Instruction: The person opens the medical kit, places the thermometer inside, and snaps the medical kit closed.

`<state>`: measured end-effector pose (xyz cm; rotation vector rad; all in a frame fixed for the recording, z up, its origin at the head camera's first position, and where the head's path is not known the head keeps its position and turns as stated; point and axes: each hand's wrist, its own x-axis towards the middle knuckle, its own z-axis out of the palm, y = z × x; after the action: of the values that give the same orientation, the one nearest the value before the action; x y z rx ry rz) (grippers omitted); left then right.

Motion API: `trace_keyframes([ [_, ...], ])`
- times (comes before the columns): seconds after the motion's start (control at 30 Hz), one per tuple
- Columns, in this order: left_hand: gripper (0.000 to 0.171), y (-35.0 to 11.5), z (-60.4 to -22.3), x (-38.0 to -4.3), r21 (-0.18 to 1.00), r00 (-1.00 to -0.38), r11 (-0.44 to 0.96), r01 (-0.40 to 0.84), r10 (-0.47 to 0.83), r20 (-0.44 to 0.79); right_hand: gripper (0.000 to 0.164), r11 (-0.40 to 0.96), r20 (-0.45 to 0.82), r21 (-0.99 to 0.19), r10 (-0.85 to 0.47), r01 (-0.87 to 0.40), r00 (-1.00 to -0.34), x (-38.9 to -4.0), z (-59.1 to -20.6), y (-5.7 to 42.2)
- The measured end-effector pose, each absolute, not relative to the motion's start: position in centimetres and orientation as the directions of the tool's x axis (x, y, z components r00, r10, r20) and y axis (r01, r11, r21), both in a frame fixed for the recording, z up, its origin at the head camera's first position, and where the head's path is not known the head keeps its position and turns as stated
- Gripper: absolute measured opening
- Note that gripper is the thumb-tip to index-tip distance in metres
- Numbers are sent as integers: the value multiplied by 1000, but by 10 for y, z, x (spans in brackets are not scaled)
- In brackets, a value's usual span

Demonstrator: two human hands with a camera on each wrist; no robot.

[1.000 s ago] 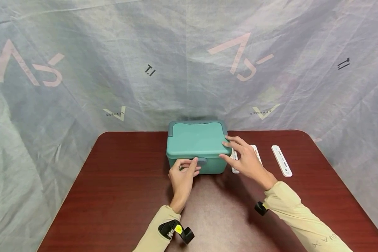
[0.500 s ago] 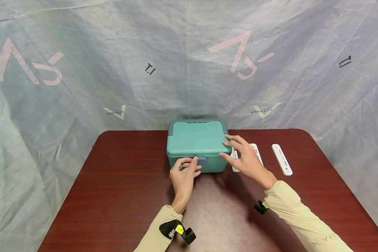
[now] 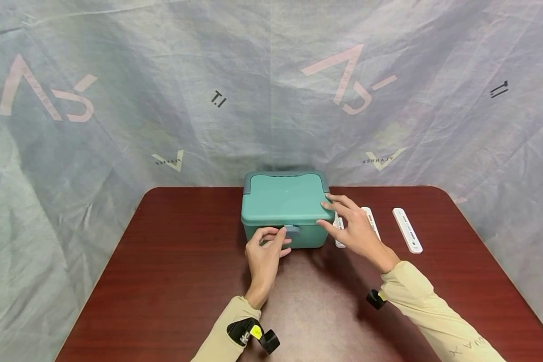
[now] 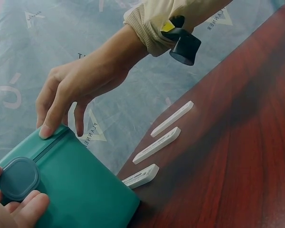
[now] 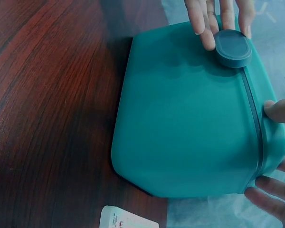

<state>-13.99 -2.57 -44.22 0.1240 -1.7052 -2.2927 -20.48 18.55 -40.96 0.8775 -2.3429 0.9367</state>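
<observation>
A teal lidded box [image 3: 285, 196] stands on the table with its lid down and a grey-blue latch [image 3: 292, 232] on its front. My left hand [image 3: 263, 256] has its thumb and fingers at the latch's left side, pinching it. The right wrist view shows the thumb at the lid-side edge of the latch [image 5: 233, 47] and the other fingers by its opposite edge. My right hand [image 3: 355, 226] rests at the lid's right front corner, fingers spread. Its thumb touches the lid's front edge, as the left wrist view shows on the box [image 4: 85, 171].
Three slim white strips with small printed marks lie right of the box: a far-right strip [image 3: 407, 230], a middle strip [image 3: 371, 221] partly behind my right hand, and a strip [image 3: 340, 236] beside the box. A grey printed cloth [image 3: 271, 100] hangs behind the dark red table [image 3: 185, 281].
</observation>
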Motion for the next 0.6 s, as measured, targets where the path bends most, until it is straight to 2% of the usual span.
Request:
trace_keyframes([
  [0.33,29,-26,-444,-138,941,-955,-270,203,-269,129,48,576,605,-424,-394,-699,-692,-202,-407,186],
  [0.6,23,-28,-440,-136,938,-961,-287,195,-247,124,49,583,619,-416,-382,-699,-687,-203,-409,187],
])
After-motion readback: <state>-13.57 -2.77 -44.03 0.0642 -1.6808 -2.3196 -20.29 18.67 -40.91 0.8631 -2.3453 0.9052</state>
